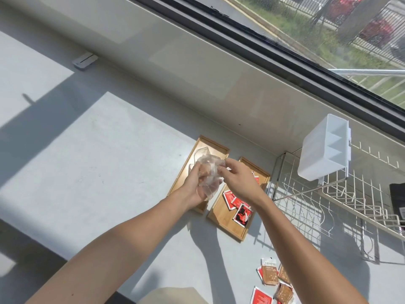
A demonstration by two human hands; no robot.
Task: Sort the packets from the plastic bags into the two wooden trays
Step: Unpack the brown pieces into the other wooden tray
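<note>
The hands hide part of the left tray [215, 145]. The packets [271, 286] are cut off at the bottom edge.

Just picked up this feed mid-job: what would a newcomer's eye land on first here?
Both hands meet at centre: the left hand clutches a crumpled plastic bag with a brown packet inside, while the right hand pinches its top. Under them sit two wooden trays; the right tray holds red packets. More loose packets lie on the counter at bottom right.
</note>
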